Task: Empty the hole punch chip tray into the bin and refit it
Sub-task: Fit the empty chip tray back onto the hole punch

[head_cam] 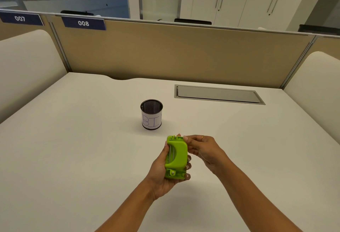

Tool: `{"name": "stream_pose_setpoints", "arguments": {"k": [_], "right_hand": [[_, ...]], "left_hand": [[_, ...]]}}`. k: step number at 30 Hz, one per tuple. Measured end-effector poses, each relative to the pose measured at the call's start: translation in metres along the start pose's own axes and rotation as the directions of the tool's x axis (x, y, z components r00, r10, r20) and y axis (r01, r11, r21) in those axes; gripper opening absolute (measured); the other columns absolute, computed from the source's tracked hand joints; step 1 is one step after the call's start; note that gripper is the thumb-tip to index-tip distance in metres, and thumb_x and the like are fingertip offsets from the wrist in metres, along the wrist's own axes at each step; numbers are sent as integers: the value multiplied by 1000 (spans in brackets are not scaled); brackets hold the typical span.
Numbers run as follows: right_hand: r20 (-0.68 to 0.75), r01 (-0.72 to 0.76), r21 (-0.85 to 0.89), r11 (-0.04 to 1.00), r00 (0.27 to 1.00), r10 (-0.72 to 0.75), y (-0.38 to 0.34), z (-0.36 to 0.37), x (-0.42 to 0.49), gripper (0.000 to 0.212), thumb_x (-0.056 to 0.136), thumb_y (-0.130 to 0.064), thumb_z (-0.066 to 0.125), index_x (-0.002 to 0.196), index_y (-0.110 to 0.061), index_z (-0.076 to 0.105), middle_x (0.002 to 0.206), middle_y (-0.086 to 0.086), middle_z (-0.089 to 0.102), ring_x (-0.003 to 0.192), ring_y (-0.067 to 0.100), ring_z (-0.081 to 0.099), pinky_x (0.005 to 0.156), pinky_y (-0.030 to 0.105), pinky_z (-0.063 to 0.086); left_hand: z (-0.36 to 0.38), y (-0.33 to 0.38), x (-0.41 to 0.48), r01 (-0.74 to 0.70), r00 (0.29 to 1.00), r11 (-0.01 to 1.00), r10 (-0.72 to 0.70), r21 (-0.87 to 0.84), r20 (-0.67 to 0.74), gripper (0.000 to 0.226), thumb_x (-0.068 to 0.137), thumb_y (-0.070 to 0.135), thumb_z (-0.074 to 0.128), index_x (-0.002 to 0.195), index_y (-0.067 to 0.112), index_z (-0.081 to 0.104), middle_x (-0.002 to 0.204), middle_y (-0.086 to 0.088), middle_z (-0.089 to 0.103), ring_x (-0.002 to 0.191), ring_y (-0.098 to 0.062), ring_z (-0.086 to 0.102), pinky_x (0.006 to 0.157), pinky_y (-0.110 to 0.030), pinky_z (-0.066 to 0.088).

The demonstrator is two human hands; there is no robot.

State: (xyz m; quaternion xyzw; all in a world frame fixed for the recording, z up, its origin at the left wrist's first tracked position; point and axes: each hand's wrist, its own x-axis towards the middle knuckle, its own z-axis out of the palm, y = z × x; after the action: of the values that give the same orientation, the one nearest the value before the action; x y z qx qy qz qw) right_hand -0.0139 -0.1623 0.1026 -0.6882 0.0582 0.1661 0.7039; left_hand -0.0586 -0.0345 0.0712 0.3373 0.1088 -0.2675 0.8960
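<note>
A green hole punch [176,157] is held above the white desk, near its front middle, with its handle facing me. My left hand [161,173] cups it from below and the left, fingers wrapped around its underside. My right hand [201,149] pinches the punch's far top right corner with its fingertips. The chip tray is hidden on the underside. A small black mesh cup with a paper label reading "BIN" [151,115] stands upright on the desk, a little beyond and left of the punch.
The white desk [73,149] is bounded by a tan partition [184,53] at the back and cream side panels. A grey cable hatch [219,94] is set flush in the desk at the back right.
</note>
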Motion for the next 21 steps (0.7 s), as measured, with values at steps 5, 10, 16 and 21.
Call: {"name": "stream_pose_setpoints", "arguments": {"k": [5,10,16,21], "right_hand": [[-22,26,-5,1000,999,-26,1,1,1,8,82,-12,65,74,-10,68,79,12,62,82,24,54,77,25,50],[-2,56,7,998,998,-56,1,-1,0,7,81,-10,66,74,-10,68,74,10,62,74,23,54,73,25,50],[8,165,-63,984,986,-165,4,-2,-4,5,82,-13,66,80,-16,70,78,4,67,79,18,56,73,20,48],[-5,239,-135,962,970,-242,5,-1,-5,5,81,-17,67,80,-21,71,85,7,70,84,20,61,80,29,52]], "left_hand": [[-1,-1,0,-19,1000,1000,19,22,-3,57,93,54,28,99,11,65,73,-10,64,57,-18,59,52,-28,51],[-3,-1,2,-147,983,977,162,153,-89,43,98,38,26,98,19,64,77,-4,76,68,-17,71,65,-33,55],[-10,8,2,-330,897,865,412,378,-158,27,97,17,39,101,25,64,81,7,75,70,-8,71,61,-29,55],[-11,16,-4,-332,895,841,423,427,-138,28,98,18,38,99,24,66,78,4,76,72,-11,70,64,-32,55]]}}
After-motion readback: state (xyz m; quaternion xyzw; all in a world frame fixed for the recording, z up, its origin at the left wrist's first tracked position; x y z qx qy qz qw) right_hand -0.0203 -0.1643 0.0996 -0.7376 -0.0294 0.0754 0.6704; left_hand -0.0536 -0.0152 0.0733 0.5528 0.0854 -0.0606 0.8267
